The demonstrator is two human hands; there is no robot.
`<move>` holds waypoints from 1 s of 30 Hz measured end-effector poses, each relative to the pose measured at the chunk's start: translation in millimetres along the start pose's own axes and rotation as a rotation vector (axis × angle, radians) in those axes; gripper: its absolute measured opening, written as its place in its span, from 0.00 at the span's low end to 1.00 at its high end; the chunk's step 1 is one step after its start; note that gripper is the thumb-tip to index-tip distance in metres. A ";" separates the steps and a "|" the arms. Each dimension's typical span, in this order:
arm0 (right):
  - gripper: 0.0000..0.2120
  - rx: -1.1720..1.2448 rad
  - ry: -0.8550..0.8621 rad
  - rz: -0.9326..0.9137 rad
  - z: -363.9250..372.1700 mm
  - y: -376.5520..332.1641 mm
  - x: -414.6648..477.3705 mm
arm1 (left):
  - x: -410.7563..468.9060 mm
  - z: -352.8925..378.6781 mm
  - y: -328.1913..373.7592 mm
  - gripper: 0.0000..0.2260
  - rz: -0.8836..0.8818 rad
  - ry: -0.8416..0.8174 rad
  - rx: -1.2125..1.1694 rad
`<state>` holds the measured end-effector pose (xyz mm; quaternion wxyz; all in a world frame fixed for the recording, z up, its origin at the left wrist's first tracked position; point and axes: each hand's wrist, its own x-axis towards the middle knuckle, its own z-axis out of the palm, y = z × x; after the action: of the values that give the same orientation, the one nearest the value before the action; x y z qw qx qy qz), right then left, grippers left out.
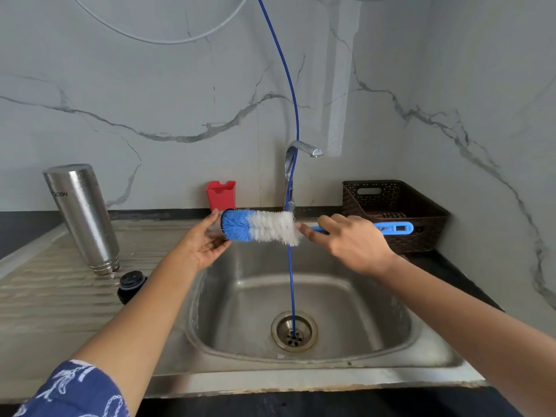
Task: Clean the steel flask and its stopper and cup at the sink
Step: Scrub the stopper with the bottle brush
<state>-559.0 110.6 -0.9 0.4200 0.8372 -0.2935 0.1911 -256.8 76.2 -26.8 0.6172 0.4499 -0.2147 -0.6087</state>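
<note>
Marble-walled steel sink point(301, 284), right hand point(352, 245) gripping blue-and-white bottle brush point(261, 226) lying crosswise, left hand point(204, 242) loosely cupping its tip, steel flask point(82, 218) inverted on left drainboard, black stopper point(131, 286) beside it

A blue-and-white bottle brush point(261, 226) is being held level above the sink point(301, 302), gripped at its handle by the right hand point(352, 245) and touched at its bristle tip by the left hand point(204, 242); the steel flask point(82, 218) is standing inverted on the drainboard point(45, 290).

We see our two bare forearms and both hands, the left hand point(202, 245) and the right hand point(350, 243), without rings or watch. On our left upper arm sits a dark blue sleeve point(75, 391) with white chain-like print.
</note>
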 end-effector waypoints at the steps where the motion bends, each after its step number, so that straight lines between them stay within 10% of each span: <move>1: 0.22 0.138 -0.088 0.106 -2.4 -2.8 1.6 | 0.1 -2.2 -0.8 0.14 0.004 -0.014 -0.009; 8: 0.12 1.576 -0.764 0.898 -1.7 19.0 -7.2 | -5.8 -10.5 -8.5 0.04 0.083 -0.178 -0.030; 15: 0.13 1.711 -0.964 0.961 -1.1 43.0 -29.2 | 4.1 -17.6 -23.2 0.45 0.141 -0.283 -0.041; 22: 0.13 1.625 -0.959 1.000 -0.6 62.3 -49.5 | 3.3 -28.8 -23.5 0.06 0.141 -0.163 -0.088; 30: 0.13 1.485 -0.337 0.920 6.3 28.3 -47.2 | -0.6 -24.1 -27.4 0.04 0.082 -0.184 -0.136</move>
<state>-612.6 107.6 -14.5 -0.3982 0.7098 -0.4589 0.3562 -252.6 87.8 -61.1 0.6484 0.3402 -0.2469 -0.6347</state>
